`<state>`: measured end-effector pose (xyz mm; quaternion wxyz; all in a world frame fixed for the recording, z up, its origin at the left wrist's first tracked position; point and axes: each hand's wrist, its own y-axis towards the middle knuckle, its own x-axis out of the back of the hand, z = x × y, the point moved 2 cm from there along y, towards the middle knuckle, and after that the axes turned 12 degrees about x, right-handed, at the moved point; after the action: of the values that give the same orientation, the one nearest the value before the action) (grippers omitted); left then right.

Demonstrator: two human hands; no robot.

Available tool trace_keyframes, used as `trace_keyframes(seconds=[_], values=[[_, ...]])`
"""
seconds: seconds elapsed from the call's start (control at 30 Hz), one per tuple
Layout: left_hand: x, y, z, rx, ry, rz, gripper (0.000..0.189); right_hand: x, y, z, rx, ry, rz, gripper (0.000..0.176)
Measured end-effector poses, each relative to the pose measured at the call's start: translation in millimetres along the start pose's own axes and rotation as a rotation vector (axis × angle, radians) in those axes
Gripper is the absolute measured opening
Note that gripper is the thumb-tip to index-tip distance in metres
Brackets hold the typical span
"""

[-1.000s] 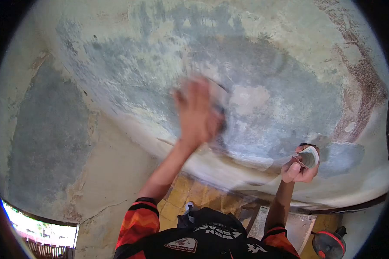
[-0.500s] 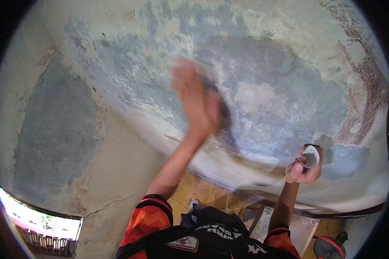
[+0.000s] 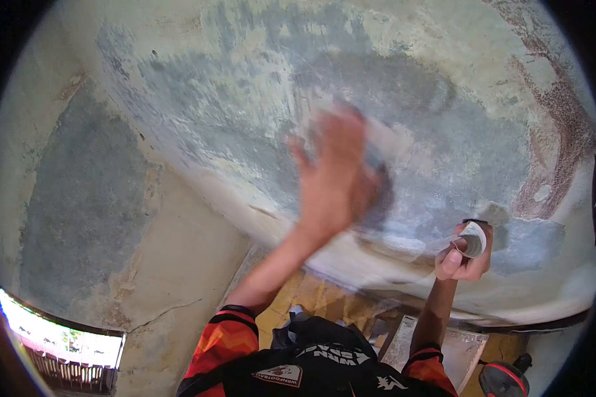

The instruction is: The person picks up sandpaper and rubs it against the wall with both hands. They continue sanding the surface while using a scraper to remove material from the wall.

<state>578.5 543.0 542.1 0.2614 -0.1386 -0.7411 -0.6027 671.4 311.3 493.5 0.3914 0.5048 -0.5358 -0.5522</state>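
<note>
My left hand [image 3: 334, 175], smeared by motion, presses against the patchy grey wall [image 3: 437, 112] with its fingers pointing up. A flat pale piece [image 3: 384, 137] shows beside its fingers and travels with the hand; its kind is too blurred to tell, and the palm side is hidden. Lower down on the right, my right hand [image 3: 467, 264] is closed around a curled sheet of sandpaper [image 3: 473, 241], whitish outside and grey inside. A small dark thing [image 3: 475, 221] shows at the top of that hand, close to the wall.
A second wall [image 3: 86, 205] with a dark grey patch meets this one at the left. Bright light comes through an opening [image 3: 73, 351] at lower left. Below are a yellowish floor [image 3: 288, 291], a pale board-like surface [image 3: 437, 344] and a black-and-red round object [image 3: 503, 379].
My left hand has swept right and slightly down across the wall, the pale piece moving with it. My right hand stays almost where it was, still around the sandpaper.
</note>
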Motion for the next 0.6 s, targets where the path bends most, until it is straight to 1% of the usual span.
trace_keyframes(seconds=[0.03, 0.13, 0.17, 0.2, 0.23, 0.3, 0.33, 0.4, 0.43, 0.47, 0.5, 0.57, 0.6], values=[[17.4, 21.8, 14.6, 0.184, -0.049, -0.070, 0.076, -1.3, 0.9, 0.2, -0.006, 0.000, -0.004, 0.045], [23.4, 30.2, 0.9, 0.178, -0.175, -0.066, 0.075, -2.7, 3.9, 3.1, -0.041, -0.021, -0.005, 0.046], [8.8, 13.6, -27.7, 0.097, -0.219, 0.002, 0.072, -2.7, 4.9, 3.3, -0.058, -0.027, 0.008, 0.047], [8.9, -5.1, -42.8, -0.033, -0.168, 0.106, 0.072, -1.5, 3.4, 5.6, -0.082, -0.034, 0.025, 0.047], [9.7, -15.4, -52.1, -0.159, -0.121, 0.203, 0.071, 0.4, 0.3, 4.6, -0.064, -0.035, 0.023, 0.048], [19.0, 11.2, -24.1, 0.005, -0.065, 0.078, 0.070, 0.8, -5.8, -1.3, -0.019, -0.029, 0.017, 0.051], [26.7, 21.9, -16.6, 0.087, -0.036, 0.022, 0.069, 0.8, -5.0, -0.8, -0.033, -0.033, 0.019, 0.051], [35.0, 23.6, -25.7, 0.100, -0.147, 0.042, 0.069, -1.4, -2.3, 1.8, -0.062, -0.038, 0.019, 0.051], [34.9, 25.9, -31.0, 0.097, -0.207, 0.042, 0.069, -2.3, -0.3, 1.2, -0.041, -0.041, 0.014, 0.051], [19.8, 3.4, -48.1, 0.022, -0.159, 0.177, 0.066, -2.9, 1.6, 0.7, -0.020, -0.040, 0.012, 0.050], [7.3, -18.9, -58.8, -0.104, -0.195, 0.268, 0.064, -3.0, 2.5, 1.3, -0.002, -0.038, 0.012, 0.050], [-6.3, -27.5, -45.3, -0.257, -0.035, 0.093, 0.064, -2.1, 5.2, 2.6, -0.007, -0.029, 0.044, 0.050], [-3.8, -22.2, -42.5, -0.206, -0.061, 0.096, 0.064, -1.2, 5.8, 2.9, -0.012, -0.031, 0.058, 0.049]])
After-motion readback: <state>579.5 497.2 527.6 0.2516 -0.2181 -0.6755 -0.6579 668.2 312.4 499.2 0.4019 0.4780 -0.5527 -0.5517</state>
